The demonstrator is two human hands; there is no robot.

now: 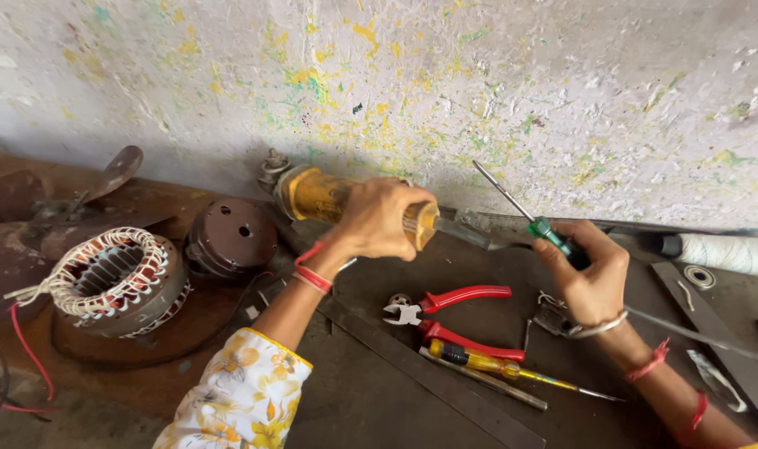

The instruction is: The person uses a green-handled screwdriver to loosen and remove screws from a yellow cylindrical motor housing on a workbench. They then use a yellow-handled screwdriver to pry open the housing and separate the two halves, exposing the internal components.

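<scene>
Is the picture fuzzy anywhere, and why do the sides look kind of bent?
In the head view, soft daylight, no harsh glare; the left hand on the yellow tool casts a faint shadow; the right hand and green-handled screwdriver look sharp; edges bow from the wide lens, and the flowered sleeve is slightly soft.

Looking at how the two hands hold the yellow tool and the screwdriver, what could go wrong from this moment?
The screwdriver in the right hand points up and its tip could slip toward the left hand. The yellow power tool is held above the bench and could drop onto the red pliers below.
</scene>
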